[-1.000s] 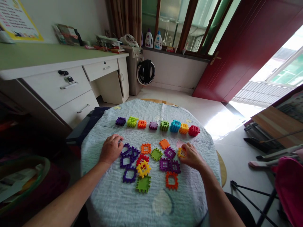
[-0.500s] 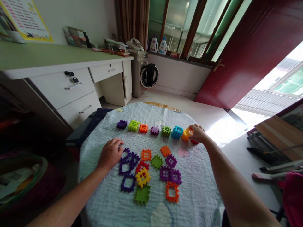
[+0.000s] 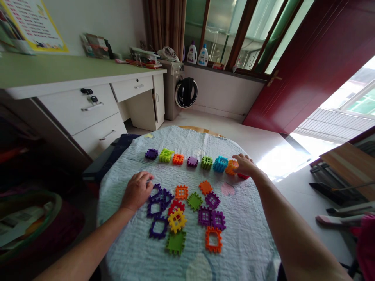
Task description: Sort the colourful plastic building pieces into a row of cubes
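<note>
My right hand (image 3: pixel 245 164) is at the far right of a row of stacked plastic building tiles, its fingers closed around the right side of the yellow-orange tile stack (image 3: pixel 231 167). Part of that stack is hidden by the fingers. A red tile (image 3: pixel 243 176) shows beneath the hand, and a blue stack (image 3: pixel 220 164) stands just left of the yellow-orange one. My left hand (image 3: pixel 138 191) rests on the cloth, fingers loosely bent and apparently holding nothing. Beside its fingertips lie several dark purple frame tiles (image 3: pixel 155 208).
Leftward along the row sit green (image 3: pixel 206 163), lilac (image 3: pixel 192 161), orange (image 3: pixel 177 159), lime (image 3: pixel 166 155) and dark purple (image 3: pixel 151 154) tiles. Loose tiles, including a yellow one (image 3: pixel 177 221) and an orange frame (image 3: pixel 213 239), lie nearer on the cloth-covered table (image 3: pixel 243 249).
The yellow tile in my right hand has come down onto the yellow-orange stack, which now looks more even. My left hand stays in place. The view has shifted slightly.
</note>
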Available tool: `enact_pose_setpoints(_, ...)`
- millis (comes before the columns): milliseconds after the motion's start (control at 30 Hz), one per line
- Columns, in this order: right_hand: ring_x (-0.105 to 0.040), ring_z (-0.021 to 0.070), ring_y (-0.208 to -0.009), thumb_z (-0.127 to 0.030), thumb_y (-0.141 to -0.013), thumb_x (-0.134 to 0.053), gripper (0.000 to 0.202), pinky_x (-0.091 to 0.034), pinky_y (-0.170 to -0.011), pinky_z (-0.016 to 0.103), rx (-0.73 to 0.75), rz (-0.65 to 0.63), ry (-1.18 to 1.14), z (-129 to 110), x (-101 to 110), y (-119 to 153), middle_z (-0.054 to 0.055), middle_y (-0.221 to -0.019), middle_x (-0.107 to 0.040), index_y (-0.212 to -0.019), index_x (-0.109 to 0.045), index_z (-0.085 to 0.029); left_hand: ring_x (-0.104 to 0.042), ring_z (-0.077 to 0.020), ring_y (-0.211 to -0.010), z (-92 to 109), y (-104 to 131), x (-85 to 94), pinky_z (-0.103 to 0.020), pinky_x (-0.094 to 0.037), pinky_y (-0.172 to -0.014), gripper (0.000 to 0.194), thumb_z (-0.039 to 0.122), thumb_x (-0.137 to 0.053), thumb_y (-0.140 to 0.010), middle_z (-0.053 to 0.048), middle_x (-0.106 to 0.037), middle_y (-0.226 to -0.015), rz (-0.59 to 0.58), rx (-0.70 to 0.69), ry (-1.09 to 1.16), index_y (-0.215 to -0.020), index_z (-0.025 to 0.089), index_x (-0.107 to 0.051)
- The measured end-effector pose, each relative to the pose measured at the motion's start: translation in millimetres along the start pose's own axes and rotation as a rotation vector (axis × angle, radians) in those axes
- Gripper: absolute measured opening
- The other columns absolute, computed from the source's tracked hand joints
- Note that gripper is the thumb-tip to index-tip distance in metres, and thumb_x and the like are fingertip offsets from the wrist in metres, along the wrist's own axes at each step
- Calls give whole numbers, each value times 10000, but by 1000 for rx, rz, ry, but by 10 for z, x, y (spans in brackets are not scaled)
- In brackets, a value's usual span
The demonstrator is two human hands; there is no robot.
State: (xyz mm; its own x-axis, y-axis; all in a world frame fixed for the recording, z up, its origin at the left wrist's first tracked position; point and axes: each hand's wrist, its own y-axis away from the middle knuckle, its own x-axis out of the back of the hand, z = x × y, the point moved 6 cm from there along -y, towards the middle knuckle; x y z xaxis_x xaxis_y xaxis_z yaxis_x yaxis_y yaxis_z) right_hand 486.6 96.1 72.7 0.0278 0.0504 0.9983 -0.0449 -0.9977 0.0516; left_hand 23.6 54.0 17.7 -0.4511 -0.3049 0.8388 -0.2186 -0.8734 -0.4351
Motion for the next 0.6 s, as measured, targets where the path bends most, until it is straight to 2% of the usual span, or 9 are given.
enact_pose_setpoints(100, -465, 339, -1138, -321, -699, -654, 618, -370, -908, 452, -29, 129, -59, -10, 172, 203, 122, -1271, -525, -1299, -529, -241, -594, -256, -944, -5, -2, -3, -400, -460, -903, 156, 208, -463, -797, -85, -649, -964, -3, 7, 0, -862, 205, -605)
enact_pose_setpoints(200, -500, 315, -1109, -317, -743, -617, 529, -396, -904, 428, -39, 222, -145, -99, 311, 563, 119, -1223, -558, -1259, -549, -225, -594, -256, -957, -15, -3, -10, -398, -456, -915, 155, 208, -465, -796, -85, -651, -976, -4, 9, -5, -861, 207, -605)
enact_pose_setpoints(300, -575, 235, -964, -285, -774, -596, 384, -437, -846, 354, 87, 94, -271, -398, 223, 993, 88, -1064, -627, -1152, -585, -218, -593, -258, -958, -19, -1, -17, -399, -455, -912, 155, 210, -463, -794, -85, -652, -970, -11, 9, -8, -860, 206, -603)
enact_pose_setpoints(367, -599, 196, -833, -287, -787, -596, 336, -456, -757, 318, 124, -58, -360, -630, 51, 1269, 60, -955, -652, -1114, -585, -213, -591, -261, -963, -14, 1, -20, -405, -451, -919, 158, 216, -458, -801, -88, -653, -966, -16, 3, 1, -861, 202, -604)
enact_pose_setpoints(433, -603, 186, -823, -270, -764, -623, 328, -456, -741, 302, 153, -155, -404, -858, -122, 1491, 51, -955, -656, -1088, -588, -225, -589, -260, -969, -11, 2, -18, -407, -448, -931, 163, 230, -454, -812, -90, -655, -965, -16, 1, 23, -862, 199, -606)
enact_pose_setpoints(500, -599, 192, -855, -267, -719, -669, 333, -444, -758, 300, 144, -213, -369, -1023, -280, 1628, 54, -975, -648, -1043, -600, -225, -587, -259, -978, -20, -3, -7, -409, -448, -944, 174, 246, -448, -825, -92, -653, -969, -6, 13, 49, -863, 198, -610)
enact_pose_setpoints(600, -580, 207, -863, -301, -666, -711, 324, -421, -743, 301, 101, -245, -273, -1134, -438, 1691, 72, -987, -619, -957, -604, -204, -579, -262, -1013, -36, -19, 48, -418, -445, -973, 185, 263, -448, -829, -98, -635, -991, 37, 41, 81, -873, 199, -616)
